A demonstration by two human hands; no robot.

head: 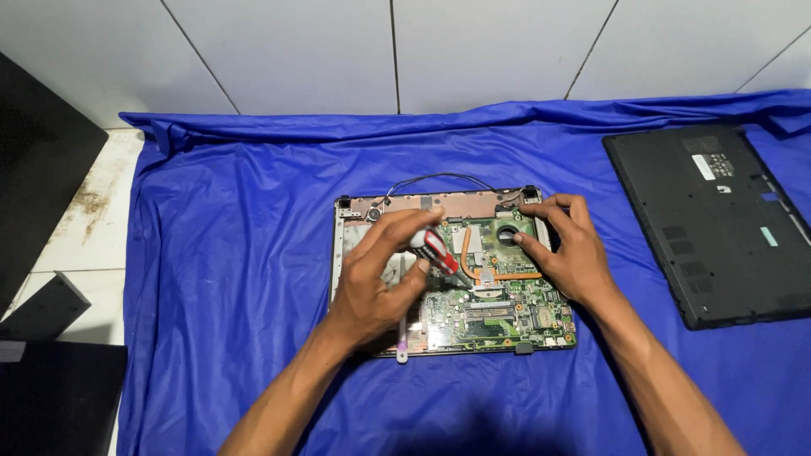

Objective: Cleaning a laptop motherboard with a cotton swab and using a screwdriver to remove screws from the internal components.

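Note:
An opened laptop chassis point(439, 201) lies on the blue cloth point(236, 253), its green motherboard point(498, 317) exposed with a copper heat pipe point(466, 253) and a round fan point(508, 235). My left hand point(376, 279) grips a screwdriver with a red and white handle point(432, 247), its tip down on the board near the heat pipe. My right hand point(570, 249) rests on the board's right side, thumb and fingers around the fan. Thin black cables point(439, 177) loop out at the chassis's far edge.
A black laptop bottom cover point(718, 228) lies upside down at the right on the cloth. Dark flat objects point(42, 152) stand at the left, off the cloth on a white tiled surface point(93, 219). A white tiled wall rises behind.

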